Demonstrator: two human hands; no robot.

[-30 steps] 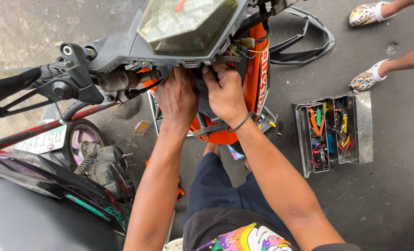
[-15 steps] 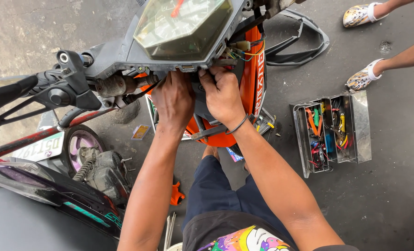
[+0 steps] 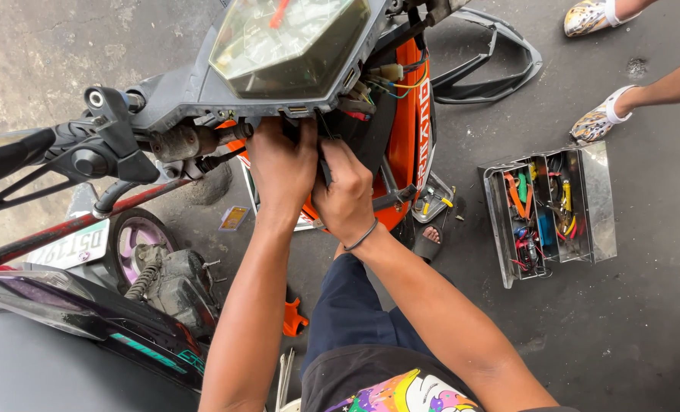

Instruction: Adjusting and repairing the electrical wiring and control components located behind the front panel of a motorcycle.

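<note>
Handlebar [image 3: 42,156]: seen at far left, with grip and lever jutting out; the motorbike is stripped of its front covers, so the bar and cables are exposed.
Wheel [image 3: 134,236]: a purple-rimmed wheel is seen below the bar, beside a number plate.
Left hand [image 3: 282,164]: pressed up under the instrument cluster, fingers curled out of sight behind its lower edge; what is gripped cannot be told.
Cluster [image 3: 286,46]: a grey housing with a clear lens, tilted toward the camera, probably so its underside can be reached.
Right hand [image 3: 347,194]: closed just beside the left one, touching it, seemingly around a dark part or tool beneath the cluster; a band is worn at the wrist.
Wiring [image 3: 389,80]: loose connectors and coloured wires are exposed right of the cluster, against the orange body panel [image 3: 416,145].
Toolbox [image 3: 549,210]: laid open on the floor, well apart at right, its trays spread so the tools are in reach.
Feet [image 3: 603,118]: another person's sandalled feet are seen at upper right.
</note>
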